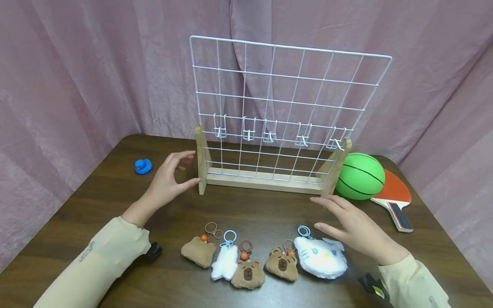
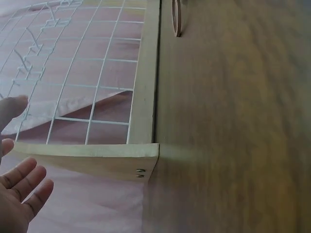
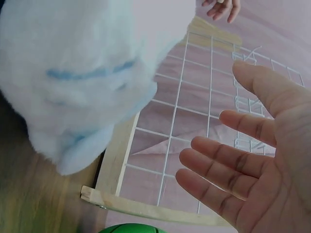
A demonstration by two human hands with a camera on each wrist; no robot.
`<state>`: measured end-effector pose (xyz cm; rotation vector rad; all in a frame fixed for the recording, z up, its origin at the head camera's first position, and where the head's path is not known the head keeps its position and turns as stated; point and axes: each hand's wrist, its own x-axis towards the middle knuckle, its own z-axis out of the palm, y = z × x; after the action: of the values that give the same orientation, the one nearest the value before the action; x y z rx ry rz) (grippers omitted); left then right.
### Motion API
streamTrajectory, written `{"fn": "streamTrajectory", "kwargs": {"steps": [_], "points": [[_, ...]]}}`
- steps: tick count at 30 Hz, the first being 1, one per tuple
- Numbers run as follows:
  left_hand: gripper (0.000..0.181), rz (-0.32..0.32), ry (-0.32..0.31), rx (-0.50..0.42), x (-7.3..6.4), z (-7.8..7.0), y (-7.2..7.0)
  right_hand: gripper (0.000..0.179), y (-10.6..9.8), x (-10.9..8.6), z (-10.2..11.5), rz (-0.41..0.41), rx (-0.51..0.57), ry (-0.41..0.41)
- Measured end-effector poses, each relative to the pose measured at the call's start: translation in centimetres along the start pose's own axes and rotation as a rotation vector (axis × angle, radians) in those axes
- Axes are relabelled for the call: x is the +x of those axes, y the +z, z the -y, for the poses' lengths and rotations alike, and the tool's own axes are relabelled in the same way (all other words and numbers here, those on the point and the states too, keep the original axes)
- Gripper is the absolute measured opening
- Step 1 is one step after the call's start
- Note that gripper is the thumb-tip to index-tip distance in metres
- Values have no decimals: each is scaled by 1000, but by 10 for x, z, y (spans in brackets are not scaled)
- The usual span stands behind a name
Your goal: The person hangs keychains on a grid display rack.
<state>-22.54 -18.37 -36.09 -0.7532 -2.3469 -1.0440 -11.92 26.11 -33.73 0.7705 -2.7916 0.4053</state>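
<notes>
My left hand (image 1: 167, 179), thumb and fingers spread, is beside the left wooden post (image 1: 201, 160) of a white wire grid rack (image 1: 285, 75); whether the thumb touches it I cannot tell. With fingers extended and nothing held, my right hand (image 1: 356, 226) hovers before the right post, just above a white cat-face plush keychain (image 1: 321, 259). Left of that plush lie two brown capybara keychains (image 1: 282, 264), a small white plush keychain (image 1: 225, 263) and a brown one (image 1: 198, 252) with no face showing. Several white hooks (image 1: 249, 136) hang along the grid.
A green ball (image 1: 360, 176) sits against the rack's right post, with a red table tennis paddle (image 1: 400, 209) beside it. At the left of the brown table (image 1: 246, 209) stands a blue rubber duck (image 1: 143, 166). Pink curtains (image 1: 96, 77) hang behind.
</notes>
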Motion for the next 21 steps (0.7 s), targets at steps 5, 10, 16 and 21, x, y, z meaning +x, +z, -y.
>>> {"fn": "streamTrajectory", "kwargs": {"steps": [5,10,16,21], "points": [[69,-40,-87,-96,5,6,5,53,2,2,2,17,15,2],[65,-46,-141,-177,8,12,11,48,7,4,2,24,30,-26],[60,7,-231,-258,12,16,16,38,14,7,1,68,71,-52],[59,51,-301,-263,12,21,21,32,19,11,0,137,103,-51]]}}
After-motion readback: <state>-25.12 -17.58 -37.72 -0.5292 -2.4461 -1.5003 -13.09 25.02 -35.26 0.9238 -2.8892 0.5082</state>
